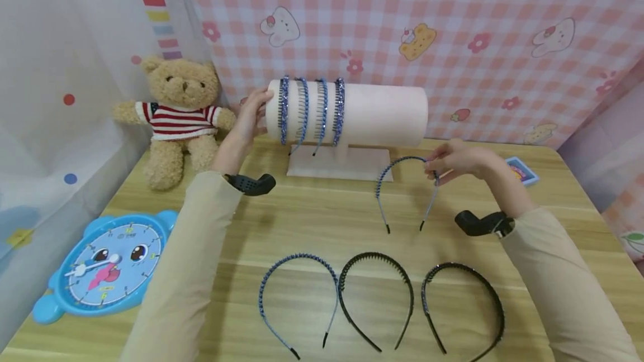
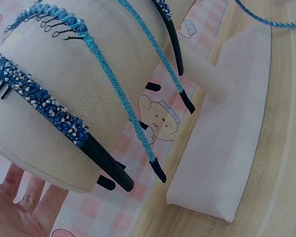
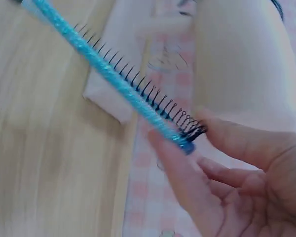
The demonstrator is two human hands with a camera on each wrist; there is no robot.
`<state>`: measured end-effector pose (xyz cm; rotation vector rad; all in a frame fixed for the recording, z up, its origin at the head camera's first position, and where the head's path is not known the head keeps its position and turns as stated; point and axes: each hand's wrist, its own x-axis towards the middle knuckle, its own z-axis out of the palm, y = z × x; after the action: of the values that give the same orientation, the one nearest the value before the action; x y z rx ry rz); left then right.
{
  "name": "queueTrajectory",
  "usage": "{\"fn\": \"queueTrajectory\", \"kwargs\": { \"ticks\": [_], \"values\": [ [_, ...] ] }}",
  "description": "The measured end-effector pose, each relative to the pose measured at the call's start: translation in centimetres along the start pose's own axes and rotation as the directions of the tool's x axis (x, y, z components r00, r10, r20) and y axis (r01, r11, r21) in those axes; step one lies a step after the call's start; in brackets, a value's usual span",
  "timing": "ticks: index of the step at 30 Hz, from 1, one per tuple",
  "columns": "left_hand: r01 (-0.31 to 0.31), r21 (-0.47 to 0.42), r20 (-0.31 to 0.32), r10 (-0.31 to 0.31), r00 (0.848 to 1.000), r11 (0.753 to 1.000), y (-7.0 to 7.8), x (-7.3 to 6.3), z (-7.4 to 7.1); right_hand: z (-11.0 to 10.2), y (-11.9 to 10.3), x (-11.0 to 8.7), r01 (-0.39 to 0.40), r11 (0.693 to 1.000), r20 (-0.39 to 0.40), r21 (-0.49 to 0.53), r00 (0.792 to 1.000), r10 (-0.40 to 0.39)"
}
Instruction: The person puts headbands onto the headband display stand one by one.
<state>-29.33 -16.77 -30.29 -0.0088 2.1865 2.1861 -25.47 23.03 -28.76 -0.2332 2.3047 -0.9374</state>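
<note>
A padded white display roll [image 1: 384, 113] on a T-shaped stand carries several blue headbands, among them a beaded one [image 2: 49, 106] nearest its left end. My left hand [image 1: 250, 116] rests against that end, fingers extended along it, their tips hidden behind the roll in the left wrist view. In front of the stand's right side, my right hand [image 1: 460, 161] pinches a thin blue toothed headband [image 1: 384, 175] at its upper right, between thumb and fingers. Its two black-tipped ends point down, and the right wrist view shows its row of dark teeth [image 3: 138, 89].
A blue headband [image 1: 271, 267], a black toothed one [image 1: 374, 255] and a dark one with beads [image 1: 495, 300] lie along the table's front. A teddy bear [image 1: 181, 122] sits at the back left, behind a blue toy clock [image 1: 115, 264]. A small blue-framed item [image 1: 523, 171] lies at the right.
</note>
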Motion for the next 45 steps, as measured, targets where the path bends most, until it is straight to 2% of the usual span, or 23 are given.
{"fn": "queueTrajectory", "kwargs": {
  "ticks": [5,10,13,16,17,20,23,26,28,30,33,35,37,39,41,45],
  "values": [
    [-0.006,-0.001,-0.005,0.006,1.0,1.0,0.1,0.0,-0.1,-1.5,0.8,-1.1,-0.011,0.989,-0.14,0.15,0.99,0.033],
    [-0.007,-0.003,-0.007,0.007,1.0,1.0,0.1,-0.1,-0.1,-1.9,0.9,-1.6,0.071,0.945,-0.292,0.32,0.956,0.028],
    [-0.004,0.0,-0.006,0.004,1.0,1.0,0.0,-0.1,-0.1,-1.8,0.4,-1.8,0.156,0.891,-0.383,0.426,0.923,0.022],
    [-0.005,0.007,-0.005,0.005,1.0,1.0,0.0,-0.1,0.0,-1.5,-0.5,-2.0,0.257,0.819,-0.471,0.513,0.882,0.018],
    [-0.006,0.009,-0.006,0.006,1.0,1.0,0.0,-0.1,0.0,-1.4,-0.8,-2.0,0.289,0.795,-0.498,0.534,0.867,0.018],
    [-0.005,0.008,-0.007,0.005,1.0,1.0,-0.1,-0.1,0.0,-0.8,-2.1,-2.0,0.364,0.751,-0.57,0.551,0.821,0.02],
    [-0.002,0.007,-0.005,0.002,1.0,1.0,-0.1,-0.1,0.0,-0.1,-3.2,-2.0,0.413,0.751,-0.632,0.515,0.775,0.007],
    [-0.003,0.008,-0.005,0.003,1.0,1.0,-0.1,-0.1,0.0,0.7,-4.1,-1.8,0.468,0.747,-0.669,0.473,0.742,-0.041],
    [-0.004,0.011,-0.004,0.004,1.0,1.0,-0.1,-0.1,0.0,1.4,-4.5,-1.6,0.485,0.776,-0.692,0.402,0.716,-0.089],
    [-0.003,0.005,-0.008,0.003,1.0,1.0,-0.1,-0.1,0.0,1.9,-4.7,-1.2,0.471,0.828,-0.709,0.304,0.693,-0.134],
    [0.001,0.0,-0.008,-0.001,1.0,1.0,-0.1,-0.2,-0.1,2.5,-4.9,-0.6,0.405,0.906,-0.735,0.12,0.65,-0.193],
    [0.003,-0.003,-0.008,-0.003,1.0,1.0,-0.1,-0.1,-0.1,2.6,-4.9,-0.3,0.347,0.938,-0.749,0.018,0.626,-0.217],
    [0.001,-0.002,-0.003,-0.001,1.0,1.0,-0.1,-0.1,-0.1,2.5,-4.9,-0.1,0.302,0.951,-0.755,-0.06,0.61,-0.242],
    [-0.002,-0.003,0.001,0.002,1.0,1.0,-0.1,0.0,-0.1,2.1,-4.8,0.0,0.264,0.955,-0.744,-0.133,0.61,-0.272],
    [-0.004,-0.004,0.003,0.004,1.0,1.0,-0.1,0.0,-0.2,1.5,-4.6,0.1,0.241,0.948,-0.71,-0.209,0.63,-0.316],
    [-0.005,0.001,0.009,0.005,1.0,1.0,-0.1,0.1,-0.2,-0.4,-4.6,0.3,0.258,0.901,-0.551,-0.347,0.722,-0.419]
  ]
}}
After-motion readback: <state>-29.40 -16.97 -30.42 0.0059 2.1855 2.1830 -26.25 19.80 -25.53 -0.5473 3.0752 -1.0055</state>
